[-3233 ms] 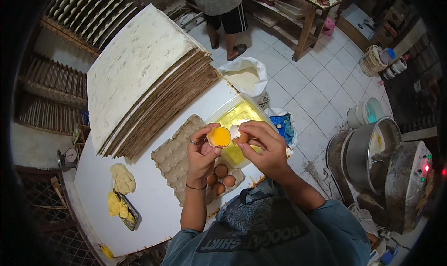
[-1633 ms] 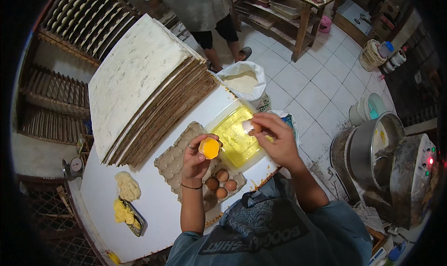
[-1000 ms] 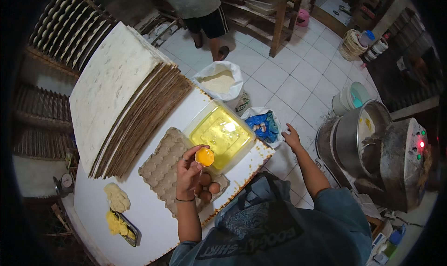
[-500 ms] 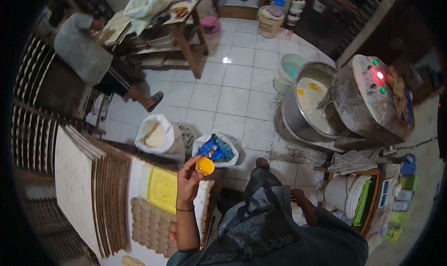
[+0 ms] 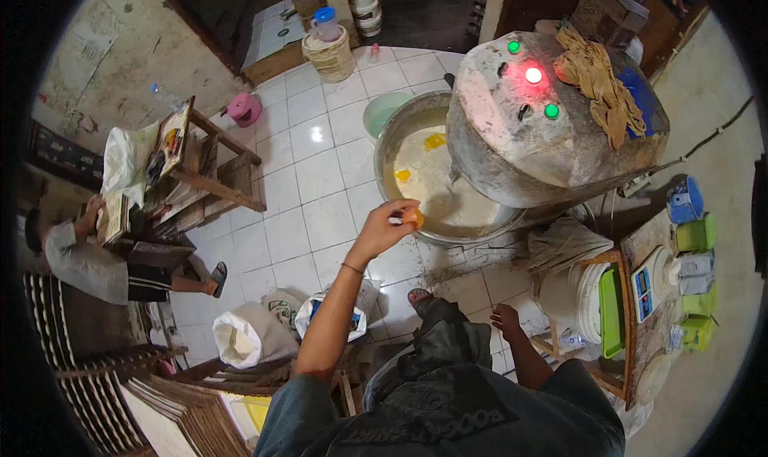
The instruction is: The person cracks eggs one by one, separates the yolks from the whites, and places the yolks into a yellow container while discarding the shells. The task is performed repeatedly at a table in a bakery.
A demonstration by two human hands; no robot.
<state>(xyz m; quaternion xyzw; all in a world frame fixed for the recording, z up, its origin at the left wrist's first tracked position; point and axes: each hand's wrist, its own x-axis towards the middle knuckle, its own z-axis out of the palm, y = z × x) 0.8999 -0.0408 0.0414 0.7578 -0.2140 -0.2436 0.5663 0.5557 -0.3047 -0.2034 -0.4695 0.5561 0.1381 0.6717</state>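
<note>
The left hand [image 5: 382, 229] is pinching an orange-brown eggshell [image 5: 413, 218] between thumb and fingers, at the near left rim of a metal bowl [image 5: 381, 155]. Whether the shell is sitting over the bowl or just outside it, and what it is carrying, cannot be told. Pale powder [image 5: 468, 197] is lying in the bowl, with one yellow patch [image 5: 402, 175] resting near the left edge and another toward the far edge. The right hand [image 5: 507, 319] is hanging empty, fingers loosely spread, near the left edge of a shelf [image 5: 621, 305]. The mixer [image 5: 488, 141] is standing over the bowl's right side, its red light [image 5: 534, 75] glowing. A scale [image 5: 652, 285] is sitting on the shelf's top. Two open sacks are standing on the floor [image 5: 308, 201] by its near edge. Toward the floor's left edge, a person [image 5: 84, 261] is working at a bench [image 5: 216, 183].
</note>
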